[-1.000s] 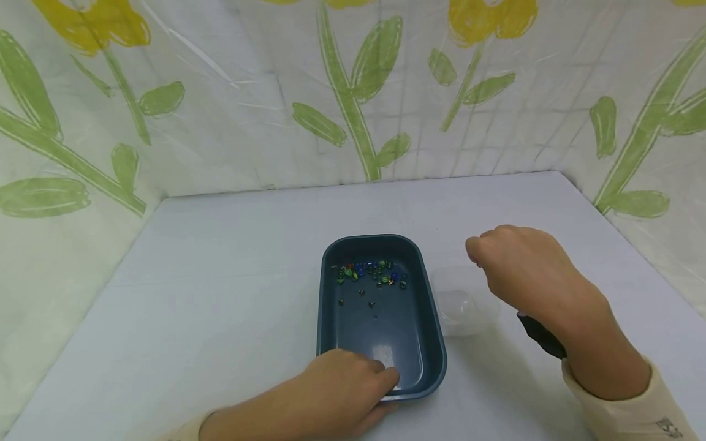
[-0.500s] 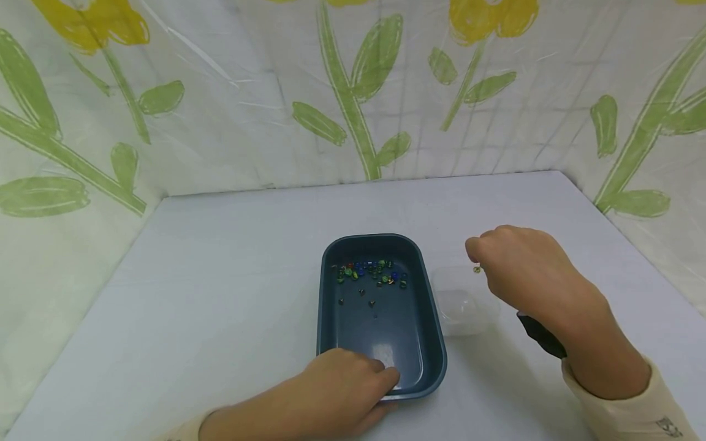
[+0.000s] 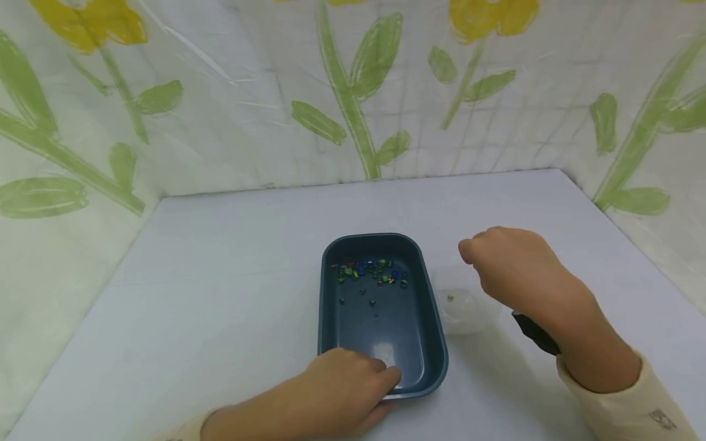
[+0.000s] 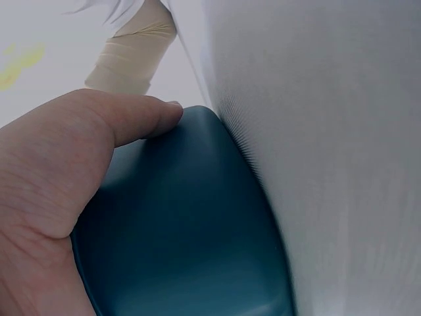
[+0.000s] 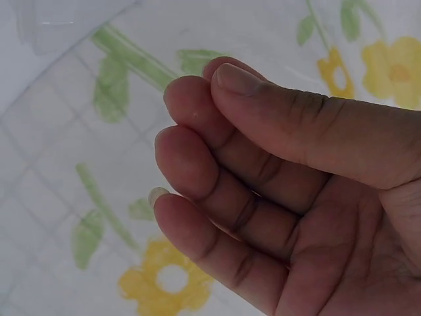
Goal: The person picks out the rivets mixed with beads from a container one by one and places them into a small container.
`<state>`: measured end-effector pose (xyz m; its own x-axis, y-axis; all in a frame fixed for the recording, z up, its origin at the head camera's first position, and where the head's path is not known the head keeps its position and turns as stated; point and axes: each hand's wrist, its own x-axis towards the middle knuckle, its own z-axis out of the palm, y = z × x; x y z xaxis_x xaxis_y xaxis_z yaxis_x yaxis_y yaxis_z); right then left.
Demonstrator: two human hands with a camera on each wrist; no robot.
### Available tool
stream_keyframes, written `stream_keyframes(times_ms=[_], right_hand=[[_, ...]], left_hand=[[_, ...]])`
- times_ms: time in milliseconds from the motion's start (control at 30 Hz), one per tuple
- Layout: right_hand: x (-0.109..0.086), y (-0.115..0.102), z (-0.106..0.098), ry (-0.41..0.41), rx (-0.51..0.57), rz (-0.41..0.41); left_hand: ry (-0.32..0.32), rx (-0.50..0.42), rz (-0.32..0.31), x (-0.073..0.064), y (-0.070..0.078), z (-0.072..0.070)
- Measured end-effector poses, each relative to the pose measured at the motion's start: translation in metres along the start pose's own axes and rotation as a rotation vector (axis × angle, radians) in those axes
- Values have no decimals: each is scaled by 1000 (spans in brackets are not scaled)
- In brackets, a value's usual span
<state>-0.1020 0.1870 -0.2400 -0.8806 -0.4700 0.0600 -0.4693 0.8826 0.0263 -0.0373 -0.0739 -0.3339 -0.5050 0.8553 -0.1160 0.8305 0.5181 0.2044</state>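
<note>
My left hand (image 3: 344,392) grips the near rim of a deep blue-green plastic tray (image 3: 386,343). In the left wrist view its thumb (image 4: 148,117) lies along the tray's outer wall (image 4: 191,210); the other fingers are hidden behind the wall. Several small shiny beads (image 3: 361,269), green, blue and red, lie at the tray's far end, with a few gold ones nearer. My right hand (image 3: 513,263) hovers above a clear plastic container (image 3: 463,321). Its fingers are loosely bent, thumb against the index finger (image 5: 197,108), with nothing visible between them. One gold bead (image 3: 450,297) shows at the container.
The container stands close against the tray's right side. A white cloth (image 3: 209,288) covers the table. Behind it hangs a pale curtain (image 3: 237,122) with painted yellow flowers. A dark band (image 3: 535,334) sits under my right wrist.
A gold bead has dropped from beneath my right hand and now shows lower left, at the clear container. The right hand has shifted slightly left. My left hand has kept its hold on the tray.
</note>
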Motion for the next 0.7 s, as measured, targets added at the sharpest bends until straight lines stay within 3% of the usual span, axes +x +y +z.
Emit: stream_keyframes(times_ms=[267, 433, 700], right_hand=[[5, -1, 8, -17, -56, -67], [17, -9, 14, -28, -151, -158], [32, -22, 19, -46, -179, -255]], left_hand=[[2, -5, 0, 1, -1, 2], [17, -6, 8, 2, -1, 3], [13, -5, 3, 2, -2, 2]])
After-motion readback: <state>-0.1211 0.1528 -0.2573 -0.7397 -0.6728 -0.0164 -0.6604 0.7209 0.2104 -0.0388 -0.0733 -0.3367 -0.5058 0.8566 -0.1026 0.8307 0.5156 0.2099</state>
